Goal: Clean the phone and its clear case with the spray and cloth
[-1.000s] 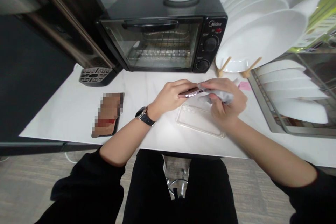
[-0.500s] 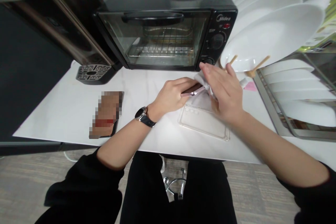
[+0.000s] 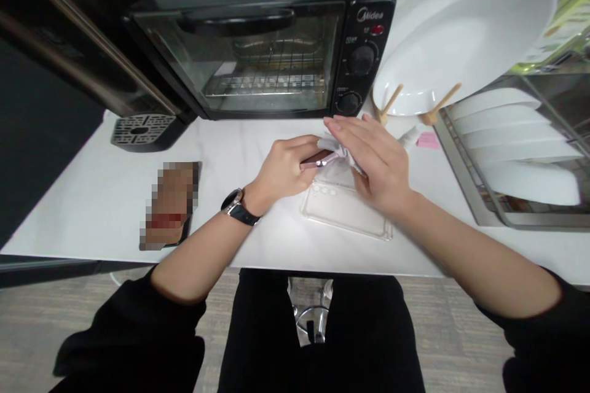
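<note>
My left hand (image 3: 288, 169) is closed around one end of a phone (image 3: 318, 159) with a pinkish metal edge, held above the counter. A pale, thin wiping cloth (image 3: 338, 150) covers the phone's other end. My right hand (image 3: 375, 159) presses that cloth against the phone, its fingers together and bent over it. Below my hands a clear phone case (image 3: 345, 212) lies flat on the white counter, its upper right part hidden by my right hand. A second phone (image 3: 169, 206), its screen blurred out, lies left of my left forearm.
A black toaster oven (image 3: 258, 55) stands behind my hands. To its left is a machine with a slotted drip tray (image 3: 141, 130). White plates (image 3: 465, 43) stand in a wooden rack at the right, beside a metal dish rack (image 3: 465, 166). A pink slip (image 3: 428, 140) lies near it.
The view has shifted, so the whole scene sits a little further left. My right hand has moved slightly over the phone with the cloth; my left hand keeps its hold.
</note>
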`<state>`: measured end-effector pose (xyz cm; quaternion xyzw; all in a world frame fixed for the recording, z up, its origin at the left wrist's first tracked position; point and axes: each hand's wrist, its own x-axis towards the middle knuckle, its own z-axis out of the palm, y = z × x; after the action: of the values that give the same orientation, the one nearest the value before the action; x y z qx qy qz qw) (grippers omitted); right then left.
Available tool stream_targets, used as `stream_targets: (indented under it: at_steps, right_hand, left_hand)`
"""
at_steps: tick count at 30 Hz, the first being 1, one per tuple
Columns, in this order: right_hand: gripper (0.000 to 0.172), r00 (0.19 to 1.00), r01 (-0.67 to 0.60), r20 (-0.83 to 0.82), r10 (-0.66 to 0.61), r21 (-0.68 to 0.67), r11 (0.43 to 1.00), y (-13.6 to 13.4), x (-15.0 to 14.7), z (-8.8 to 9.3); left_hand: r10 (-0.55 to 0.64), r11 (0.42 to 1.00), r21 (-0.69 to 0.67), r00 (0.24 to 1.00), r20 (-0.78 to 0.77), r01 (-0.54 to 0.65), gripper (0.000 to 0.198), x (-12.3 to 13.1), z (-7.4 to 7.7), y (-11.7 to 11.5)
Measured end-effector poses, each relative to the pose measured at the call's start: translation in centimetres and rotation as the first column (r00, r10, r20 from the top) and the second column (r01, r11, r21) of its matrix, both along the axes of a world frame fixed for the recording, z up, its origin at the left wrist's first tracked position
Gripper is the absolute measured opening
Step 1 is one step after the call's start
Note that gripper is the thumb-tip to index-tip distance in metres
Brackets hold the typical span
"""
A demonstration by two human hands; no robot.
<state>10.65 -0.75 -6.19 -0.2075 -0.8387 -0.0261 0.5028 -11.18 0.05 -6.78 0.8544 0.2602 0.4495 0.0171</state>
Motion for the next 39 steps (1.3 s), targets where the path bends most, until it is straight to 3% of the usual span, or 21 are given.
stream_targets:
  at_steps: [7,13,19,26,32,36,39]
  right_hand:
    - [0.062,0.988,-0.049,0.145,0.047,0.004,0.999,-0.9,-0.8,-0.4]
    - [0.059,0.999,0.037,0.022,-0.037,0.008,0.999,0.0,0.2,0.0]
    - [0.064,0.996,-0.04,0.075,0.037,0.035,0.999,-1.0,-0.9,-0.2]
    - [0.063,0.999,0.051,0.007,-0.051,-0.02,0.999,-0.7,-0.3,0.1]
    - [0.066,0.996,-0.048,0.072,0.047,0.008,0.999,-1.0,-0.8,0.0]
    - [0.06,0.999,0.037,0.034,-0.036,-0.049,0.998,-0.7,-0.3,0.2]
    - [0.062,0.997,0.055,0.053,-0.052,-0.043,0.998,-1.1,-0.6,0.1]
  left_hand:
    - [0.024,0.997,0.069,1.0,-0.012,-0.023,0.027,0.0,-0.4,0.4]
    - [0.047,0.994,-0.096,0.998,0.046,-0.042,0.035,0.4,0.3,-0.3]
    - [0.059,0.998,0.003,0.998,-0.006,-0.058,0.039,0.2,-0.7,0.3]
    - [0.037,0.997,-0.073,0.998,0.048,-0.034,0.039,0.3,0.5,-0.2]
    - [0.074,0.996,0.038,0.997,0.013,-0.075,0.047,0.4,-0.1,0.3]
    - [0.106,0.994,-0.029,0.994,0.001,-0.106,0.041,0.3,0.4,0.1]
    - [0.096,0.995,0.016,0.995,0.006,-0.097,0.038,0.2,0.4,0.1]
